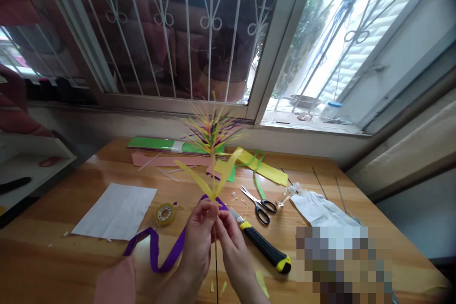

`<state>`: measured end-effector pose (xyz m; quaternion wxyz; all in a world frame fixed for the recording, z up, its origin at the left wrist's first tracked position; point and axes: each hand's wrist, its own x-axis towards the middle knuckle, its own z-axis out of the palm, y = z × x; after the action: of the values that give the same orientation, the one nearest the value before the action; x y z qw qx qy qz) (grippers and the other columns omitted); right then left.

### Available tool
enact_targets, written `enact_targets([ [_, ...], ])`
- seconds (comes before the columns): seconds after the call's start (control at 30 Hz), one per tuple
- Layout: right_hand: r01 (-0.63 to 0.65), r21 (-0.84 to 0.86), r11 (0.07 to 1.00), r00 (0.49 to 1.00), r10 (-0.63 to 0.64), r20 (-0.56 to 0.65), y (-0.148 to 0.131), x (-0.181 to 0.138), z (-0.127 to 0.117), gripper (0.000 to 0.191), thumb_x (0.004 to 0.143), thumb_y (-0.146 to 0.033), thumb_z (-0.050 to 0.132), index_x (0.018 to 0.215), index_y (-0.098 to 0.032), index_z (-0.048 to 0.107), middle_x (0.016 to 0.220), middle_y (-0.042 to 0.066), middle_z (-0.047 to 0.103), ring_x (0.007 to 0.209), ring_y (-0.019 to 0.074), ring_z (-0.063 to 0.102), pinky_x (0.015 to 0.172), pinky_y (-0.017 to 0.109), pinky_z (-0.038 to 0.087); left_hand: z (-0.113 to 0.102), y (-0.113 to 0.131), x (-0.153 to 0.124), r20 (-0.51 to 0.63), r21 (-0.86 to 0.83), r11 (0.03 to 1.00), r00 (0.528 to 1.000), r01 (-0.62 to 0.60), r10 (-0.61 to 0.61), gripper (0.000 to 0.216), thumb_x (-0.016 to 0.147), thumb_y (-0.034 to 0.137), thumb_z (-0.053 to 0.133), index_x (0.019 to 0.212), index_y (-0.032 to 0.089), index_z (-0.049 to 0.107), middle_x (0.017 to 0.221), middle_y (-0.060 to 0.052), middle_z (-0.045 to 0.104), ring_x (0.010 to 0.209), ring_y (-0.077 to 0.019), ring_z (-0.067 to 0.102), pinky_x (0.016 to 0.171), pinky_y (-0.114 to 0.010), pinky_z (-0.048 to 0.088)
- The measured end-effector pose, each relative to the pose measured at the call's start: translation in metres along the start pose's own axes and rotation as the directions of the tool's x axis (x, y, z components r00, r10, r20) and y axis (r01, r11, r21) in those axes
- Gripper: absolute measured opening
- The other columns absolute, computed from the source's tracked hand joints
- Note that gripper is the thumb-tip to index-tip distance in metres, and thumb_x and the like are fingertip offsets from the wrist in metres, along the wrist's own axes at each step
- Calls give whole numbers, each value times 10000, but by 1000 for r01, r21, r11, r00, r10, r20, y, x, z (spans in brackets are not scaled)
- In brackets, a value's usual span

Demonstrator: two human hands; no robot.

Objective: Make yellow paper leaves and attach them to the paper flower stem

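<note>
A paper flower [213, 135] with a spiky head of thin yellow, purple, pink and green strips stands upright in front of me. Two yellow paper leaves [228, 171] spread from its stem, just above my fingers. My left hand [199, 232] pinches the stem at the base of these leaves. Right beside it, my right hand [230, 235] is closed on the same spot, fingertips touching those of the left. Below both hands the thin dark stem [216, 275] runs down. A purple paper strip [155, 251] lies behind and left of my hands.
Right of my hands lie a box cutter [267, 247], scissors [260, 206] and a small clear bottle [285, 195]. To the left are a tape roll [165, 213] and white paper [116, 211]. Green [151, 143] and yellow crepe paper [267, 168] lie at the back. A blurred patch covers the lower right.
</note>
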<state>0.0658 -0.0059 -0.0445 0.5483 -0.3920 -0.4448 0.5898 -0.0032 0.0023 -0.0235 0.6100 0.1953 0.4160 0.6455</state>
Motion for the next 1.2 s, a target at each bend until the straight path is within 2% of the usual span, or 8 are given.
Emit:
enact_targets([
  [0.1, -77, 53, 996, 997, 76, 16, -3, 3, -11, 304, 791, -499, 572, 787, -198, 529, 576, -60, 424, 448, 73, 374, 390, 174, 332, 7, 1, 1, 91, 121, 993, 996, 3, -14, 280, 672, 429, 689, 686, 187, 548, 542, 78, 513, 334, -49, 396, 277, -159, 272],
  [0.2, -88, 105, 991, 996, 90, -16, -7, 5, -23, 324, 757, -500, 618, 768, -190, 524, 527, -82, 366, 413, 46, 291, 367, 145, 236, 10, 6, 7, 188, 193, 977, 981, -84, 47, 236, 624, 345, 748, 699, 166, 614, 661, 22, 613, 614, -111, 590, 559, -198, 478],
  [0.27, -66, 147, 987, 995, 77, -67, -9, 7, -31, 323, 728, -473, 664, 754, -179, 533, 543, -77, 384, 438, 35, 291, 395, 132, 218, 8, 10, 11, 247, 195, 979, 969, -67, 17, 304, 574, 318, 787, 803, 159, 667, 803, -26, 668, 819, -156, 613, 774, -253, 471],
  [0.37, -116, 252, 961, 986, 142, -89, -13, 7, -37, 317, 697, -435, 709, 731, -174, 532, 576, -63, 439, 435, 19, 300, 397, 123, 199, 4, 13, 16, 288, 132, 991, 956, 9, -47, 479, 581, 376, 776, 1004, 186, 655, 947, -67, 679, 843, -183, 627, 826, -325, 457],
  [0.53, -279, 450, 849, 955, 295, 37, -11, 1, -30, 306, 672, -389, 737, 699, -160, 537, 561, -54, 464, 376, -2, 220, 349, 131, 96, 3, 15, 13, 359, 242, 963, 911, 117, -201, 363, 678, 373, 710, 968, 156, 687, 966, -106, 692, 907, -207, 617, 876, -337, 428],
  [0.83, -375, 563, 736, 924, 348, 159, -11, -7, -18, 320, 659, -377, 758, 687, -156, 527, 550, -63, 430, 378, -4, 192, 324, 117, 92, 1, 14, 6, 417, 229, 962, 878, 150, -236, 278, 756, 393, 626, 870, 157, 718, 738, -54, 691, 448, -64, 517, 577, -218, 461],
  [1.03, -438, 566, 698, 899, 343, 273, 1, -5, -22, 336, 671, -402, 745, 647, -155, 518, 528, -68, 419, 362, -6, 195, 301, 108, 95, 3, 9, 4, 304, 287, 954, 936, 89, -179, 278, 693, 412, 679, 754, 143, 710, 603, -23, 652, 396, -69, 494, 399, -177, 390],
  [1.2, -247, 351, 903, 969, 220, 116, 3, 3, -35, 331, 635, -385, 767, 825, -179, 592, 629, -28, 530, 510, 85, 488, 442, 186, 400, 4, 14, -1, 296, 367, 927, 955, -78, -37, 294, 699, 452, 653, 700, 165, 716, 541, -11, 620, 395, -106, 503, 399, -219, 412],
])
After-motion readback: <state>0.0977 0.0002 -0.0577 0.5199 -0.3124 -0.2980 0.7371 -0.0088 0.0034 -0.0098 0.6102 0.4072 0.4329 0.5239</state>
